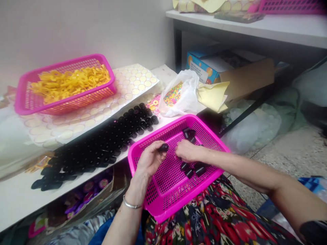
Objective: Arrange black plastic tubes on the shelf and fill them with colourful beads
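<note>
Basket rests on my lap for reach; left hand pinches black cap; right hand curls shut over loose caps, contents hidden.

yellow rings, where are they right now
In the head view, the yellow rings fill the pink basket at the upper left, on the white table behind the rows of black caps.

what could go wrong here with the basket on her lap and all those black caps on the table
1. The pink basket rests on the lap, its near corner jutting past the knee; a shift could tip the loose black pieces out.
2. The left hand pinches a small black cap at its fingertips only, with the right hand close beside; it could slip, probably into the basket.
3. The rows of black caps reach the table edge; a bump might roll some off.
</note>
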A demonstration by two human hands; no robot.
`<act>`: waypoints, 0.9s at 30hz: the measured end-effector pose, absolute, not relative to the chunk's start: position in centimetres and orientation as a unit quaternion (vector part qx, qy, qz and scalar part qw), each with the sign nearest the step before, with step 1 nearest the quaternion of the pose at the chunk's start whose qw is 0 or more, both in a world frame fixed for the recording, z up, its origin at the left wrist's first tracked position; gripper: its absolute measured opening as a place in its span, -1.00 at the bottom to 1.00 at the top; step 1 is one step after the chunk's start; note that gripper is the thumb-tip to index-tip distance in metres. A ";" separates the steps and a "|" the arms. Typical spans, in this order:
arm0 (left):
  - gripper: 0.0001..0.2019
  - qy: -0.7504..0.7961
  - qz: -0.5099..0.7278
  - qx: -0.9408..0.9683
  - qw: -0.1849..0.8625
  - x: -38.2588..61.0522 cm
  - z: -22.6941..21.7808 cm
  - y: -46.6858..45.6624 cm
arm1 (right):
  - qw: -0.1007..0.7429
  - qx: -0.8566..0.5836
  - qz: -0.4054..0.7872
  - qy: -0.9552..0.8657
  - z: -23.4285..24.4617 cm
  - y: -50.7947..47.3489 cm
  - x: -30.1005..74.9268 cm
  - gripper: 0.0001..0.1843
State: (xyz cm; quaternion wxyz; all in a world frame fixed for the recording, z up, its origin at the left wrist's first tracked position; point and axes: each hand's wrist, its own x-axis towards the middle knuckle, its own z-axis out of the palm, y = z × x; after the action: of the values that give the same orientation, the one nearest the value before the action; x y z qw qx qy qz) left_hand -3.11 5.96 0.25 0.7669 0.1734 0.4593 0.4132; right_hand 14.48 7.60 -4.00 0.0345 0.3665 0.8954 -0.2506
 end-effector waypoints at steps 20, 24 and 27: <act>-0.92 0.416 0.403 0.127 0.805 -1.0 0.8 4.1 | -0.500 0.293 -0.764 0.284 -1.6 3.3 16.6 -0.67; -0.93 0.409 0.398 0.133 0.810 -0.6 0.5 3.9 | -0.533 0.306 -0.745 0.259 -2.0 3.2 16.1 -0.69; -0.98 0.395 0.409 0.131 0.812 -0.4 0.4 3.8 | -0.543 0.315 -0.736 0.254 -2.2 3.0 15.8 -0.67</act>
State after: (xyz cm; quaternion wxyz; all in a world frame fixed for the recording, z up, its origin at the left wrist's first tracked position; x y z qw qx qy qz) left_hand -0.37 3.81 0.43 0.8123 0.1307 0.3946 0.4091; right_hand 15.80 3.01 -2.21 -0.5426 0.3145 0.2541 -0.7362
